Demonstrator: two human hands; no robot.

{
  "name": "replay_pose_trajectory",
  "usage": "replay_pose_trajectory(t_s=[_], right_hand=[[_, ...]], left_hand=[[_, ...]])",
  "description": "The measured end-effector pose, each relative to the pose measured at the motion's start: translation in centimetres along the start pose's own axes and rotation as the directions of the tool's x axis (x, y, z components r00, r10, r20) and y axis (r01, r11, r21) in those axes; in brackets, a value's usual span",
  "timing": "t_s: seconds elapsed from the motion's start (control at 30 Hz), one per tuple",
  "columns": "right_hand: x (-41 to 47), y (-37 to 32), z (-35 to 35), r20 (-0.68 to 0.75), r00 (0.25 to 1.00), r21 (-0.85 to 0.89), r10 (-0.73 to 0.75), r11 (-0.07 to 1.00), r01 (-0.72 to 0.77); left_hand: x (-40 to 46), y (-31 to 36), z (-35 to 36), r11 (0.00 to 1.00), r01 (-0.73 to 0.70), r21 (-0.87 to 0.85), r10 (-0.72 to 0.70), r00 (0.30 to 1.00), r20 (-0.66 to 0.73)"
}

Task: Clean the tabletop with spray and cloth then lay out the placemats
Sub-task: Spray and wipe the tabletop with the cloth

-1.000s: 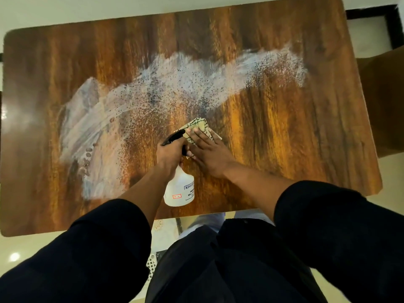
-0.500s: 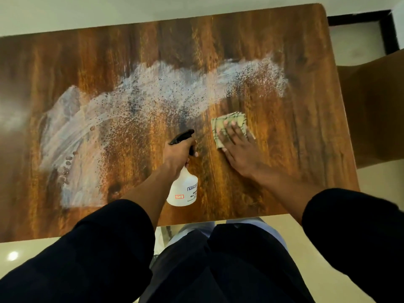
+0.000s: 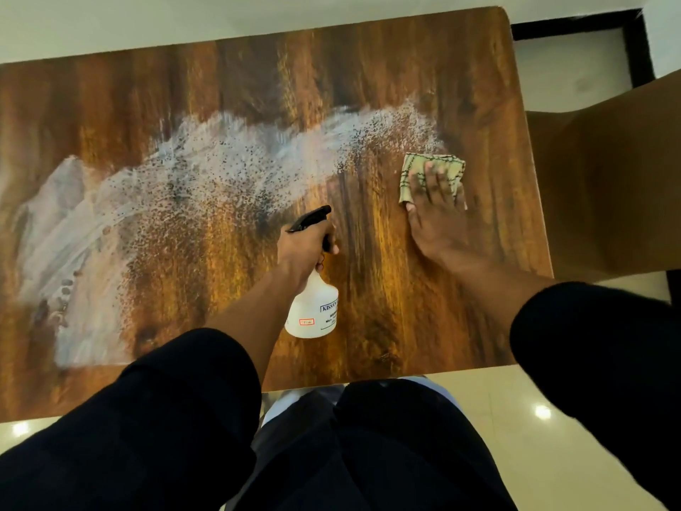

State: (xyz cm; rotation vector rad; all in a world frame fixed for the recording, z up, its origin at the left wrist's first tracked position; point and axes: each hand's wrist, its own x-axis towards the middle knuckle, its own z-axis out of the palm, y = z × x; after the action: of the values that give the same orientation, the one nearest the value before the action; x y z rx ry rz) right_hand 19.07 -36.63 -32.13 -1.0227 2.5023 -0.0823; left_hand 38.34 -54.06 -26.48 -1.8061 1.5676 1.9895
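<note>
Wood tabletop: spray band ran left-right, starting just left of cloth pressed under flat right hand; left hand gripped spray bottle.

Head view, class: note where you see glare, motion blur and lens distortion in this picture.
Head view: glare spots shine on the floor tiles; the right hand and the cloth under it are smeared by motion blur, while the left hand on the spray bottle is sharper; the wide lens bows the table edge; wet foam reflects pale light.
</note>
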Motion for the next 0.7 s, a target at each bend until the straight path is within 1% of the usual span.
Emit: replay_pose_trajectory(t_s=[0.07,0.13,0.23,0.3,0.33,0.37,0.4,0.47,0.53,0.6,0.7], right_hand=[[-1.0,-1.5,0.7,-0.002,1.000,0.012,-0.012,1.000,0.012],[-2.4,-2.5,1.9,0.019,0.988,-0.005,-0.151,0.989,0.151],[-3.7,-1.1,3.5,0.048,0.914,-0.079,-0.404,0.910,0.406],[-3.2,0.9,3.2,0.085,0.861,-0.126,-0.501,0.852,0.508],[-2.7,1.9,2.8,0.095,0.853,-0.135,-0.513,0.842,0.522],[-2.1,2.8,2.2,0.086,0.866,-0.131,-0.493,0.856,0.500],[-1.3,3.8,1.5,0.061,0.894,-0.122,-0.443,0.886,0.447],[0.4,5.5,0.2,-0.006,0.954,-0.093,-0.301,0.950,0.299],[1.8,6.3,-1.0,-0.046,0.987,-0.050,-0.153,0.987,0.151],[2.5,5.8,-1.6,-0.061,0.997,-0.014,-0.046,0.999,0.045],[2.1,3.1,-1.3,-0.089,0.994,0.045,0.065,0.997,-0.061]], left_hand=[[0.1,0.5,1.2,1.000,0.003,-0.001,-0.003,1.000,0.008],[-0.1,1.2,2.5,1.000,-0.006,0.015,0.005,1.000,0.012],[-0.1,2.1,4.4,1.000,-0.011,0.026,0.011,1.000,0.003],[0.2,2.5,4.9,0.999,-0.014,0.035,0.014,1.000,-0.004],[0.3,2.7,5.1,0.999,-0.015,0.032,0.015,1.000,-0.004],[0.5,2.8,5.2,1.000,-0.015,0.024,0.015,1.000,-0.001],[0.6,3.0,5.3,1.000,-0.016,0.017,0.016,1.000,0.003],[0.9,3.3,5.5,1.000,-0.014,0.022,0.014,1.000,-0.001],[1.1,3.6,5.8,0.999,-0.014,0.036,0.014,1.000,0.002],[1.2,3.9,6.3,0.999,-0.011,0.045,0.010,1.000,0.026],[1.6,4.6,7.2,0.997,-0.007,0.080,0.005,0.999,0.032]])
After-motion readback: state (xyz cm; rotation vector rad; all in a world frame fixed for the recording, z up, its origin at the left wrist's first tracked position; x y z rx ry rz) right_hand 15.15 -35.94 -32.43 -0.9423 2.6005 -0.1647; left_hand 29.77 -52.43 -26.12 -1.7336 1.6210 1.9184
